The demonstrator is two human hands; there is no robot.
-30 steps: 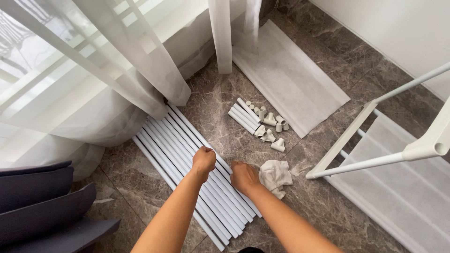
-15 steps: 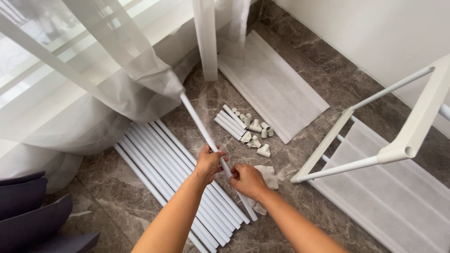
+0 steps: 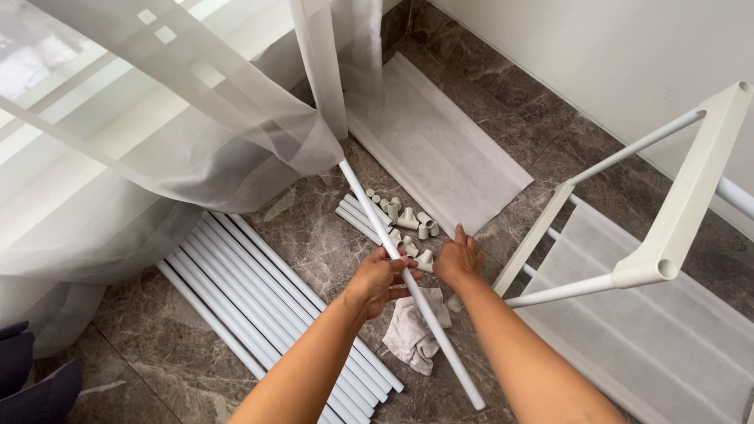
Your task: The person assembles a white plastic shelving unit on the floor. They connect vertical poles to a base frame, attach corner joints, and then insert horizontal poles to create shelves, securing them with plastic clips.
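Observation:
My left hand (image 3: 381,279) is closed around the middle of a long white tube (image 3: 361,200), lifted off the floor and slanting from the curtain down toward me. My right hand (image 3: 459,259) hovers just right of the tube with its back to the camera and fingers curled; what lies under them is hidden. A row of several more white tubes (image 3: 259,290) lies side by side on the marble floor to the left. Short tubes and small white connectors (image 3: 408,220) are scattered beyond my hands. A crumpled white cloth (image 3: 412,334) lies beneath the tube.
A white rack frame (image 3: 675,228) stands tilted at the right over a white fabric sheet (image 3: 667,345). Another white sheet (image 3: 440,141) lies near the wall. Sheer curtains (image 3: 157,133) hang at the left. A dark object (image 3: 31,377) sits at the lower left.
My hands went from resting on the floor tubes to lifting one tube. My right hand has since come off it and moved right, while the view shifted.

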